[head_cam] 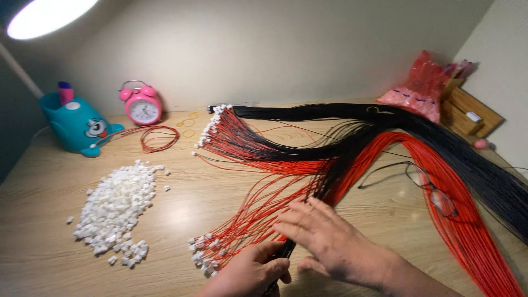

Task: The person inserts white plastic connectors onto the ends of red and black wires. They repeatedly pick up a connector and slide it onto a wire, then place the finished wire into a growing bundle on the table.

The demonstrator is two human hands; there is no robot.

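Wires [324, 181] by the tabletop's [49, 181] near edge: left hand [250, 272] grips them, half cut off; right hand [324, 239] lies flat, fingers spread.

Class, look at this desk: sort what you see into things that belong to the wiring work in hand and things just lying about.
In the work:
left hand
right hand
red wires
black wires
pile of white connectors

Lying about:
pink alarm clock
teal pen holder
eyeglasses
yellow rubber bands
red plastic bag
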